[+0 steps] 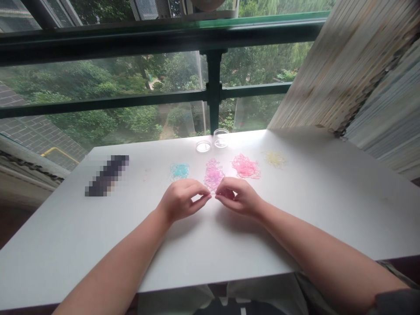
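Observation:
My left hand (182, 199) and my right hand (242, 197) meet fingertip to fingertip above the white table, a small gap between them. Each pinches thumb against finger, and whatever lies in the pinches is too small to make out. Just beyond them is a pile of purple-pink thin loops (214, 173), like tiny rubber bands, its near end partly behind my fingers. To its left lies a teal pile (180, 170). On the right are a pink-red pile (245, 166) and a smaller pale yellow pile (275, 159).
A clear round jar (221, 138) and a shallow clear lid (203, 146) stand at the back of the white table (197, 262). A blurred-out dark object (108, 176) lies at left, with a few faint pale bits (146, 174) nearby. Behind are a window railing (214, 70) and a curtain (311, 74).

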Demonstrator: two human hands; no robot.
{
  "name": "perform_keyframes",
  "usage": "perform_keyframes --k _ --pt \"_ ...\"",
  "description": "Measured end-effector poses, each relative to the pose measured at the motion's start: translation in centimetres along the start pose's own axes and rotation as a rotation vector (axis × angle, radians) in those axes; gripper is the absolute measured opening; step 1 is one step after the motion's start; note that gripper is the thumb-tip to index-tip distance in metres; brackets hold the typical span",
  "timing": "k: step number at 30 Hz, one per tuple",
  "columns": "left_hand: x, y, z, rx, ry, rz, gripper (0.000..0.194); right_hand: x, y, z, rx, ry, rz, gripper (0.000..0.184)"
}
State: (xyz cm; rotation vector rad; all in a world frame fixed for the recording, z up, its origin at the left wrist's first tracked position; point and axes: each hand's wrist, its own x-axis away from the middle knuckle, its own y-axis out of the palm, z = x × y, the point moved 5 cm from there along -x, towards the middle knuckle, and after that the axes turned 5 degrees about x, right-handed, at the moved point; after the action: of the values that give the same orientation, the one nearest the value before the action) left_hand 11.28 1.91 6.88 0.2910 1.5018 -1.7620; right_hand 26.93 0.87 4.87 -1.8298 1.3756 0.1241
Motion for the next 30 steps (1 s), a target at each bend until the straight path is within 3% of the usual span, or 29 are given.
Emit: perform_keyframes --k 13,18,21,26,30 --pt "0.0 0.2 0.0 0.046 -0.014 -0.001 0.002 0.0 0.1 0.1 0.044 0.014 -0.027 0.002" --pt "-0.1 0.6 -0.3 0.039 -0.066 -0.069 0.005 0.0 -0.2 0.7 0.155 0.009 -0.029 0.005" --pt "0.0 0.7 -0.7 0.041 -0.130 -0.131 0.009 0.1 -2.1 2.5 0.350 0.050 -0.014 0.009" --pt "0.7 -0.2 -1.7 0.053 -0.209 -0.125 0.008 0.6 -7.0 6.5 0.603 0.325 0.075 0.010" --pt "1.2 -1.1 -2.5 0.052 -0.247 -0.100 0.009 0.8 -8.3 7.7 0.637 0.443 0.073 0.009"
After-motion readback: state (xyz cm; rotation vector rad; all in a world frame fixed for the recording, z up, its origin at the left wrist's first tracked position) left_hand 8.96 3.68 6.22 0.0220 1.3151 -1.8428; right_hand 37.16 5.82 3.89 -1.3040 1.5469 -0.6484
